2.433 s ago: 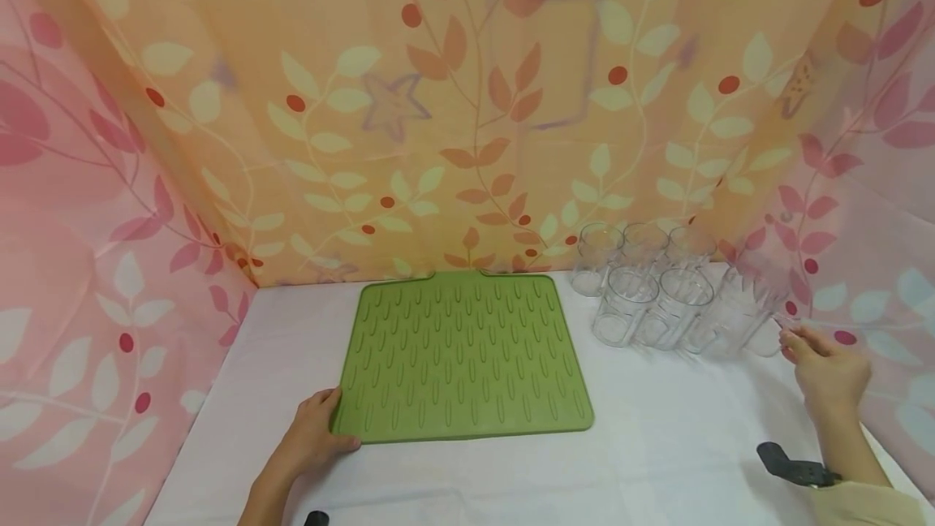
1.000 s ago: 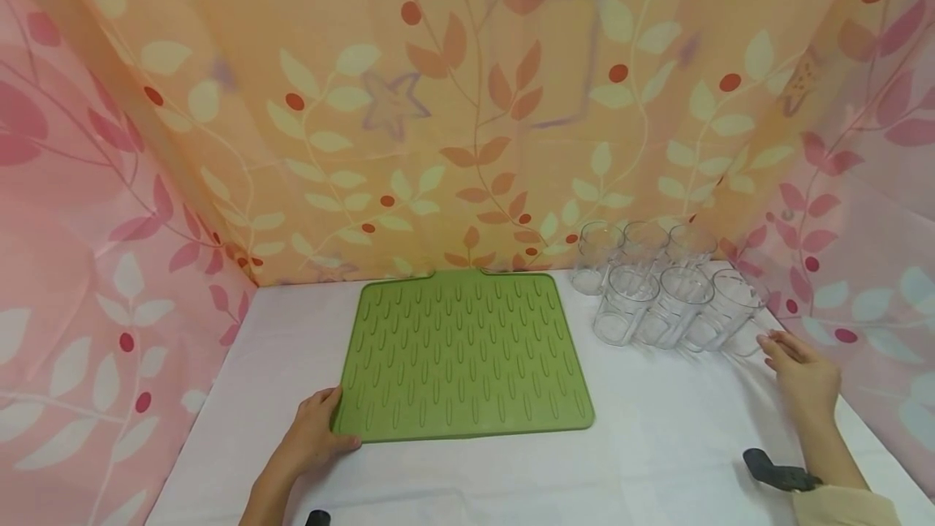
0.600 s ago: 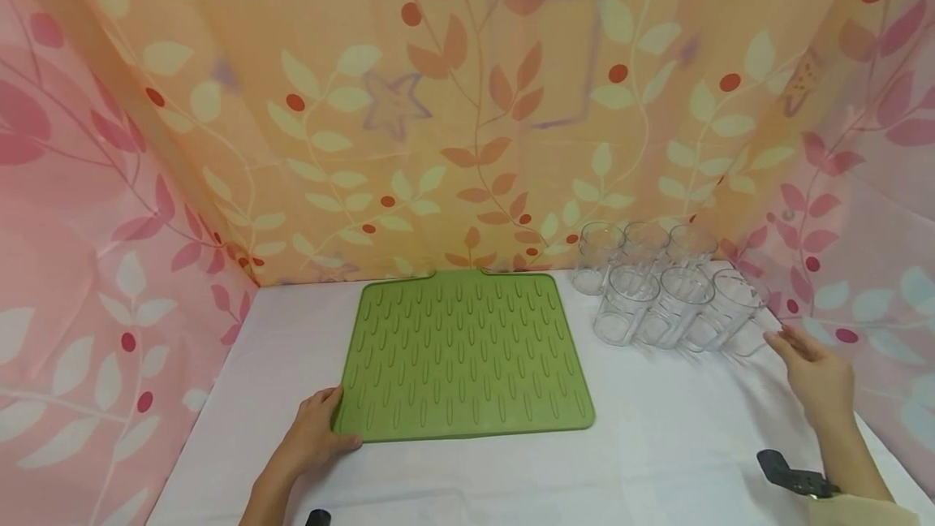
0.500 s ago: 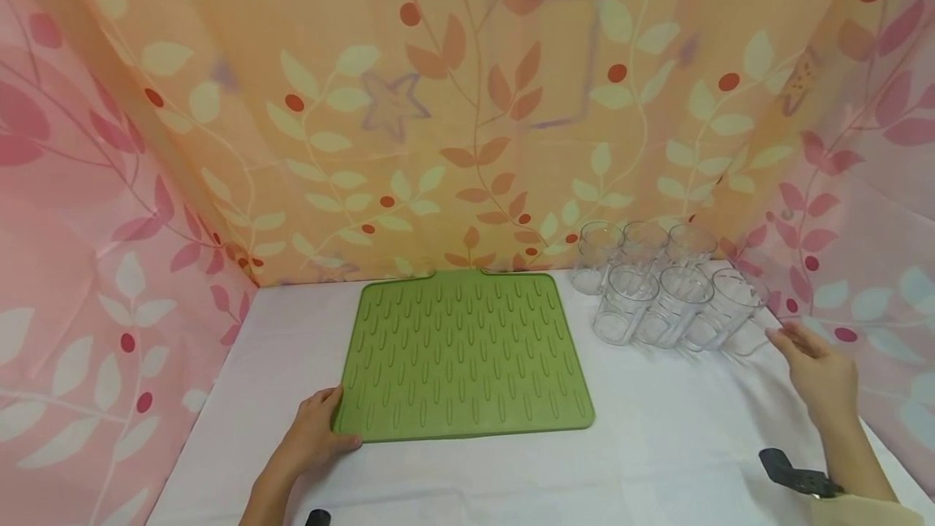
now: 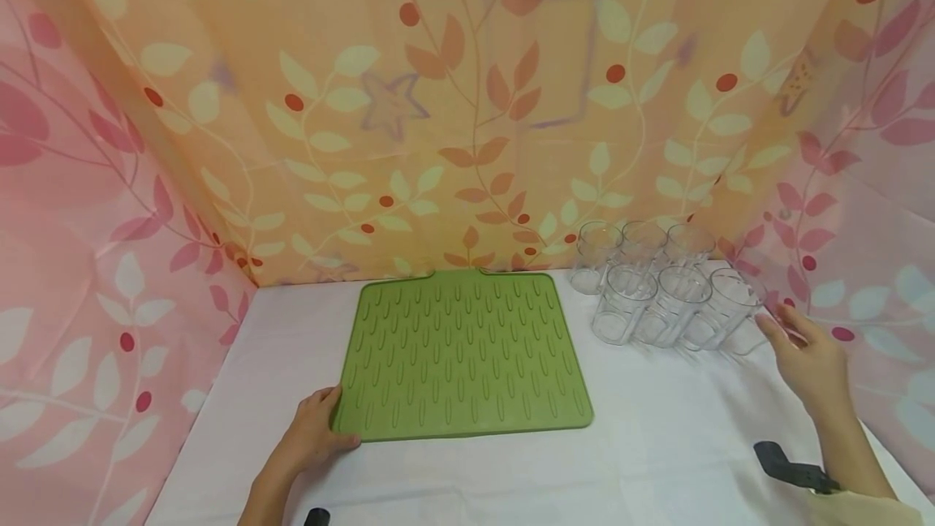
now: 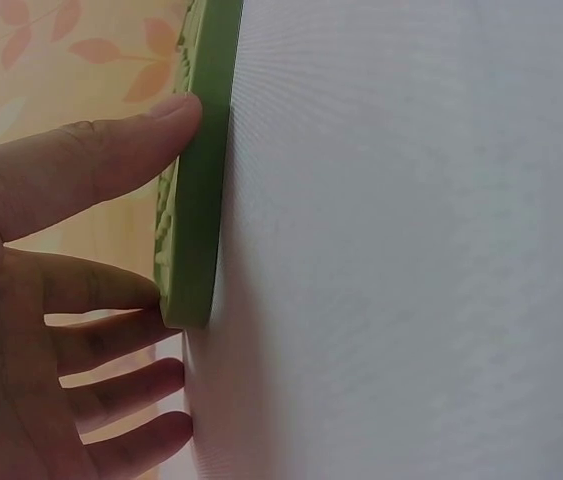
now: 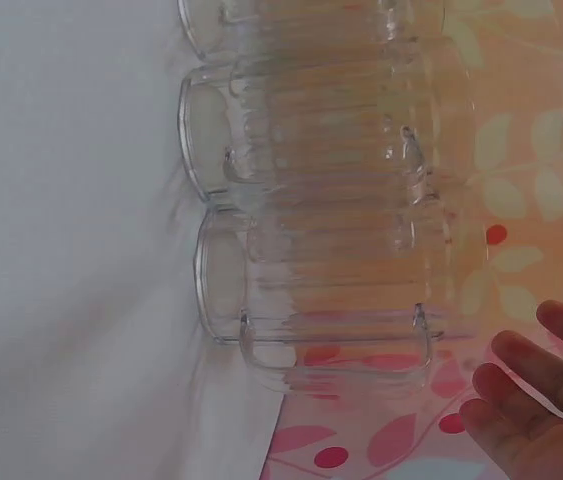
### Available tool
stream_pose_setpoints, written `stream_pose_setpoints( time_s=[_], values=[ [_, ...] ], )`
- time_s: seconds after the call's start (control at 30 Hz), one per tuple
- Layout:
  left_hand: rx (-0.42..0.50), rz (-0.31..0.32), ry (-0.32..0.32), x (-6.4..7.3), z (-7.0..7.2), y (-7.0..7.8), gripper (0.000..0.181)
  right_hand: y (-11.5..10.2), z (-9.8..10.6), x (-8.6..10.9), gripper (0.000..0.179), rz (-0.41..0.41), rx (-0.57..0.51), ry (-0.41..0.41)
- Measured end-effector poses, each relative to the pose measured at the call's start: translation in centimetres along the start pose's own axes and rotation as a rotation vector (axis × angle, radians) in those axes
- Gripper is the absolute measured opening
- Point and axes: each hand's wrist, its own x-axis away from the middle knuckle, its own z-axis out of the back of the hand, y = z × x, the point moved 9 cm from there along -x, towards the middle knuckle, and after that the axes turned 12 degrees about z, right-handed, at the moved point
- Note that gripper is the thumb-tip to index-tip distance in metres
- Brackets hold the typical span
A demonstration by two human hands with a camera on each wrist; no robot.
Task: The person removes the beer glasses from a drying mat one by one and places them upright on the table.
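My left hand lies at the front left corner of a green ribbed mat. In the left wrist view the thumb touches the mat's side edge, and the extended index and middle fingers reach its corner. On the right, clear glass mugs stand upright in two rows. My right hand is beside the handle of the front row's rightmost mug. In the right wrist view its spread fingers are apart from that mug and hold nothing.
The back row of mugs stands near the orange patterned curtain. Pink patterned curtains close in both sides. A white cloth covers the table.
Earlier the right hand held the rightmost front mug by its handle; the mug moved left against its neighbour. The hand has let go and risen slightly. The left hand and mat stay put.
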Motion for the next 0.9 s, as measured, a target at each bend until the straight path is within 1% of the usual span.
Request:
stream_pose_setpoints(
  time_s=[0.07, 0.27, 0.43, 0.73, 0.9],
  values=[
    [-0.004, -0.004, 0.003, 0.0, 0.0, 0.1, 0.098, -0.9, -0.1, 0.0, 0.067, 0.046, 0.009, -0.008],
    [-0.006, 0.002, -0.003, 0.0, 0.1, 0.0, 0.098, -4.2, -0.4, 0.0, 0.063, 0.192, 0.048, 0.001],
    [0.005, 0.009, -0.014, 0.1, 0.2, 0.3, 0.098, -6.5, -1.2, 0.1, 0.062, 0.286, 0.022, -0.012],
    [0.006, 0.017, -0.018, 0.0, 0.0, 0.1, 0.098, -10.0, -3.2, 0.3, 0.060, 0.426, -0.007, -0.004],
    [0.007, 0.014, -0.017, 0.0, 0.0, 0.1, 0.098, -11.7, -4.3, 0.1, 0.061, 0.473, -0.021, -0.012]
  ],
)
